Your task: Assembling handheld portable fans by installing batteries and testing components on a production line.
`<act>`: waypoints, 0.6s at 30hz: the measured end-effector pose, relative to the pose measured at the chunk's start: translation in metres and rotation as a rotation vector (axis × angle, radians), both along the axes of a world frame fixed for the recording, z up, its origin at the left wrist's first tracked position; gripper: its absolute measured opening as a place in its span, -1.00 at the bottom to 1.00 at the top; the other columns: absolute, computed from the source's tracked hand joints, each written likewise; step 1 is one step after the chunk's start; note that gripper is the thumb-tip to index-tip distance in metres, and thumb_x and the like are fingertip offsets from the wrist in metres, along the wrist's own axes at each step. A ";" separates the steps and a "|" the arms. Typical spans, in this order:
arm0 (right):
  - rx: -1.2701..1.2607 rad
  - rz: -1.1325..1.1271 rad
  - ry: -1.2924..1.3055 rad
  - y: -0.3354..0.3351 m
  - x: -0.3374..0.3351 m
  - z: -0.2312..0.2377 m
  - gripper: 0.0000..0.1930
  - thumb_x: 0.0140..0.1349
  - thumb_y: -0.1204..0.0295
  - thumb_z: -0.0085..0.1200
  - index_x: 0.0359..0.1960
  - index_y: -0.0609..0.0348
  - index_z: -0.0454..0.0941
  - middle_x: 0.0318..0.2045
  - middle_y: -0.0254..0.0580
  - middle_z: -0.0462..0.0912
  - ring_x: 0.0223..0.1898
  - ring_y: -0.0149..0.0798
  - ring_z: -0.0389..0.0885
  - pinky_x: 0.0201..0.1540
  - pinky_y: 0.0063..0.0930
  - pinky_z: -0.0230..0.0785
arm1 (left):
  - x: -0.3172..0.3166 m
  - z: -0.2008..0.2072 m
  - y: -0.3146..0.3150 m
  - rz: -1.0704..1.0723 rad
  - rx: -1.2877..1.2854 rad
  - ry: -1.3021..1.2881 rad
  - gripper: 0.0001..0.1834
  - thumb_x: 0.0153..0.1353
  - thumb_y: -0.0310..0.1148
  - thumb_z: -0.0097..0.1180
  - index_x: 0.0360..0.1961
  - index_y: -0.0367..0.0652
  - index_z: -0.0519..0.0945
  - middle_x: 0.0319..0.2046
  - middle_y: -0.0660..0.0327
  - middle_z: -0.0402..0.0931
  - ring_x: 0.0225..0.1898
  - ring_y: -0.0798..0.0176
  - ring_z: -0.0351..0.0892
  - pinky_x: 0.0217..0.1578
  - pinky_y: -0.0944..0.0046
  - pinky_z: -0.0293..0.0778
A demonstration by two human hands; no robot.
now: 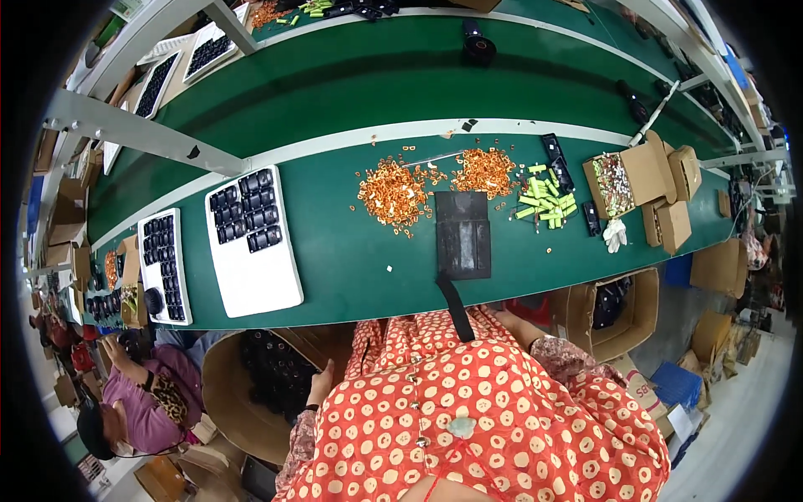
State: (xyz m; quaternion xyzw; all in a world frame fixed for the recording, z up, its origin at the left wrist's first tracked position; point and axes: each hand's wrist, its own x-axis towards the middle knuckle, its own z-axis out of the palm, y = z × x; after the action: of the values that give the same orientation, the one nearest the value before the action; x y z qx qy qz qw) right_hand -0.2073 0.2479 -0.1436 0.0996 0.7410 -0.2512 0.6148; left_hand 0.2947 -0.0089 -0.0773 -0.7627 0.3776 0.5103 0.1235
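My left hand is low beside my lap, at the inner edge of a large cardboard box filled with black plastic parts. Its visible fingers look stretched out, and nothing shows in them. Whether it touches the box is unclear. My right hand is at the table's front edge, its fingers mostly hidden under the tabletop and beside my patterned apron. On the table ahead lies a black mat, with a black strap hanging from its near edge over my apron.
Orange ring-shaped parts and green cylindrical cells lie in piles on the green table. White trays hold black housings at left. Open cartons stand at right. Another box sits below, and a co-worker sits at left.
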 end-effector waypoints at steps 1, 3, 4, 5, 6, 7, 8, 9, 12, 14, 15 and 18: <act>-0.018 0.124 0.068 0.005 0.001 -0.014 -0.60 0.19 0.32 0.22 0.02 0.26 0.57 -0.15 -0.11 0.68 -0.12 -0.21 0.61 -0.04 -0.27 0.44 | -0.027 0.024 -0.012 -0.154 -0.046 -0.050 -0.39 0.27 0.05 0.13 -0.09 -0.43 0.62 -0.21 -0.13 0.66 -0.14 0.19 0.69 -0.17 0.29 0.53; 0.002 0.112 0.224 -0.001 0.004 -0.012 -0.64 0.06 0.51 0.24 -0.07 0.30 0.59 -0.22 -0.12 0.69 -0.24 -0.26 0.64 -0.20 -0.28 0.48 | -0.092 0.082 -0.031 -0.324 0.139 -0.139 -0.58 0.32 -0.20 0.13 -0.05 -0.41 0.61 -0.18 -0.01 0.66 -0.12 0.24 0.65 -0.18 0.29 0.54; -0.152 0.000 0.337 -0.037 0.017 0.043 -0.79 0.14 0.52 0.14 -0.18 0.30 0.61 -0.36 -0.18 0.69 -0.45 -0.31 0.62 -0.39 -0.34 0.48 | -0.084 0.088 -0.034 -0.323 0.126 -0.145 -0.58 0.32 -0.20 0.13 -0.05 -0.41 0.61 -0.18 -0.01 0.66 -0.12 0.24 0.65 -0.18 0.29 0.54; -0.163 -0.003 0.334 -0.061 0.026 0.071 -0.79 0.14 0.52 0.14 -0.18 0.30 0.61 -0.36 -0.18 0.69 -0.45 -0.31 0.62 -0.39 -0.34 0.48 | -0.074 0.091 -0.036 -0.297 0.120 -0.056 -0.61 0.32 -0.23 0.12 -0.06 -0.41 0.62 -0.19 0.01 0.66 -0.13 0.25 0.65 -0.18 0.29 0.54; -0.232 -0.247 0.131 -0.072 0.028 0.101 -0.84 0.18 0.55 0.07 -0.21 0.28 0.60 -0.41 -0.19 0.66 -0.49 -0.31 0.60 -0.40 -0.37 0.48 | -0.073 0.094 -0.040 -0.292 0.121 0.055 -0.63 0.33 -0.26 0.10 -0.06 -0.40 0.62 -0.19 0.03 0.66 -0.14 0.26 0.64 -0.18 0.30 0.54; -0.303 -0.480 -0.075 -0.076 0.029 0.112 -0.86 0.22 0.57 -0.01 -0.25 0.26 0.60 -0.46 -0.21 0.64 -0.53 -0.31 0.58 -0.42 -0.40 0.48 | -0.071 0.091 -0.043 -0.280 0.126 0.165 -0.65 0.33 -0.29 0.09 -0.06 -0.40 0.62 -0.20 0.05 0.66 -0.15 0.27 0.64 -0.18 0.30 0.54; -0.385 -0.401 -0.204 -0.057 0.031 0.099 -0.82 0.27 0.59 -0.12 -0.26 0.23 0.58 -0.47 -0.23 0.59 -0.46 -0.31 0.59 -0.34 -0.39 0.52 | -0.070 0.087 -0.044 -0.266 0.136 0.276 -0.67 0.34 -0.32 0.07 -0.06 -0.39 0.62 -0.21 0.07 0.66 -0.16 0.27 0.64 -0.18 0.31 0.54; -0.286 -0.406 -0.138 -0.062 0.052 0.102 -0.86 0.32 0.52 -0.11 -0.38 0.13 0.51 -0.60 -0.43 0.46 -0.66 -0.51 0.34 -0.69 -0.54 0.08 | -0.068 0.083 -0.047 -0.248 0.146 0.383 -0.70 0.34 -0.35 0.06 -0.07 -0.39 0.62 -0.22 0.09 0.66 -0.17 0.28 0.64 -0.18 0.31 0.54; -0.279 0.001 -0.108 -0.049 0.075 0.085 -0.82 0.34 0.36 -0.07 -0.35 0.13 0.54 -0.59 -0.43 0.46 -0.65 -0.51 0.33 -0.65 -0.52 0.10 | -0.067 0.077 -0.047 0.105 0.227 0.744 -0.79 0.35 -0.48 0.02 -0.11 -0.34 0.63 -0.30 0.20 0.66 -0.29 0.31 0.63 -0.22 0.33 0.56; -0.207 0.347 0.072 -0.054 0.077 0.088 -0.61 0.31 0.14 0.00 -0.16 0.27 0.61 -0.45 -0.15 0.63 -0.49 -0.30 0.54 -0.46 -0.38 0.35 | -0.078 0.081 -0.055 0.119 0.374 0.956 -0.84 0.33 -0.45 0.10 -0.15 -0.31 0.62 -0.31 0.28 0.63 -0.37 0.41 0.58 -0.32 0.40 0.53; -0.196 0.351 0.079 -0.050 0.076 0.082 -0.61 0.31 0.14 0.00 -0.16 0.27 0.61 -0.45 -0.15 0.63 -0.49 -0.30 0.54 -0.46 -0.38 0.35 | -0.081 0.064 -0.057 0.051 0.409 1.089 -0.83 0.33 -0.44 0.13 -0.13 -0.29 0.62 -0.30 0.30 0.63 -0.39 0.45 0.56 -0.36 0.44 0.51; -0.365 1.030 0.034 -0.095 0.071 0.120 -0.47 0.23 0.00 0.02 -0.14 0.33 0.60 -0.14 0.17 0.68 -0.13 0.05 0.65 -0.11 -0.19 0.44 | -0.162 0.067 -0.037 -0.337 0.657 1.240 -0.85 0.35 -0.40 0.09 -0.12 -0.21 0.60 -0.34 0.42 0.56 -0.43 0.59 0.45 -0.43 0.58 0.35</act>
State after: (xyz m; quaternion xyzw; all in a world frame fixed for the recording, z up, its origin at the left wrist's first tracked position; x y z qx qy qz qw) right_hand -0.1367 0.1526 -0.0241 -0.3887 0.6482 -0.0436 0.6534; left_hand 0.1323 -0.0461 -0.0105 -0.1877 0.3180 0.9104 0.1866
